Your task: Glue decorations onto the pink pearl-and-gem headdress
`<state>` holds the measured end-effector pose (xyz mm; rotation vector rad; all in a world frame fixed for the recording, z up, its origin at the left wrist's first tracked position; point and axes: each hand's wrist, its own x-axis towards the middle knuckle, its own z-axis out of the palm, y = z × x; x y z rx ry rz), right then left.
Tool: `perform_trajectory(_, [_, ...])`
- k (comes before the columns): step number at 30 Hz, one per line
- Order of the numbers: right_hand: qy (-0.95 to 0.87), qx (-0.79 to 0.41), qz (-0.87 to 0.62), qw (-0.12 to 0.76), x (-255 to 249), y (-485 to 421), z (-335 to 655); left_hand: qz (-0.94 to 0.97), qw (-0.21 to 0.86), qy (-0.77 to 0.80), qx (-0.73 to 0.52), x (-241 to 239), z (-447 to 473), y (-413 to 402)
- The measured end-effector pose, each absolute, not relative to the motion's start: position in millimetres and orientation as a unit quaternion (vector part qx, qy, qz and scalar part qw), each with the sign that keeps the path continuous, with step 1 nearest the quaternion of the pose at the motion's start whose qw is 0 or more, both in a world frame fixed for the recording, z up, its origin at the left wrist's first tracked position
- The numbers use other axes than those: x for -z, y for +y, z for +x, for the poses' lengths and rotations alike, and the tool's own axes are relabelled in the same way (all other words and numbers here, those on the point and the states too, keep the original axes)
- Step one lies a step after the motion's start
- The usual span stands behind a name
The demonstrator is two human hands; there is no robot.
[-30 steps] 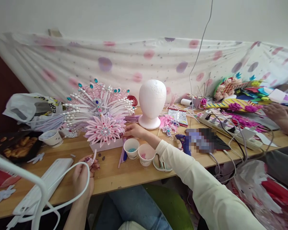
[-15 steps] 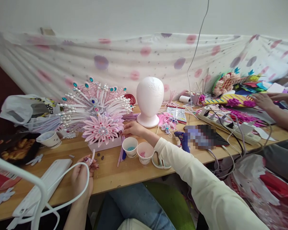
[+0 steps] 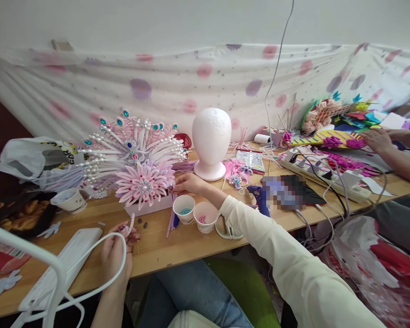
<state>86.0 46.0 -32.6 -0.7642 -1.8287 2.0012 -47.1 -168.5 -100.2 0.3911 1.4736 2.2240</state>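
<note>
In my left hand (image 3: 118, 255), closed at the front of the table, is a small pink pipe-cleaner piece (image 3: 131, 223) with a curved end pointing up. My right hand (image 3: 193, 183) reaches across, its fingertips closed at the right edge of a pink and white pipe-cleaner headdress (image 3: 143, 187) with pearls and blue gems; the exact grip is partly hidden. Below that hand stand a paper cup of teal beads (image 3: 184, 209) and a paper cup of pink beads (image 3: 205, 217). Scissors (image 3: 228, 230) lie under my right forearm.
A white foam head (image 3: 212, 141) stands behind my right hand. A blue glue gun (image 3: 259, 198), a tablet (image 3: 294, 191) and a power strip (image 3: 324, 175) lie rightward. A white cable (image 3: 119, 269) loops before my left hand. Another person's hands (image 3: 379, 139) work at far right.
The view has shifted slightly. Both my hands keep practically the same place and hold. At far right, the other person's hands have moved a little.
</note>
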Motion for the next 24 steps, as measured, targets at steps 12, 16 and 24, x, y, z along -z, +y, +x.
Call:
perform_trajectory(12, [-0.648,-0.683,-0.284,0.182,33,54,99,0.134,0.233,0.529,-0.805,100,-48,-169])
perform_trajectory(16, [-0.64,-0.689,-0.284,0.185,30,46,87,0.124,0.231,0.526,-0.809,100,-48,-168])
perform_trajectory(24, [-0.666,-0.661,-0.291,0.185,35,53,98,0.125,0.227,0.525,-0.81,101,-47,-168])
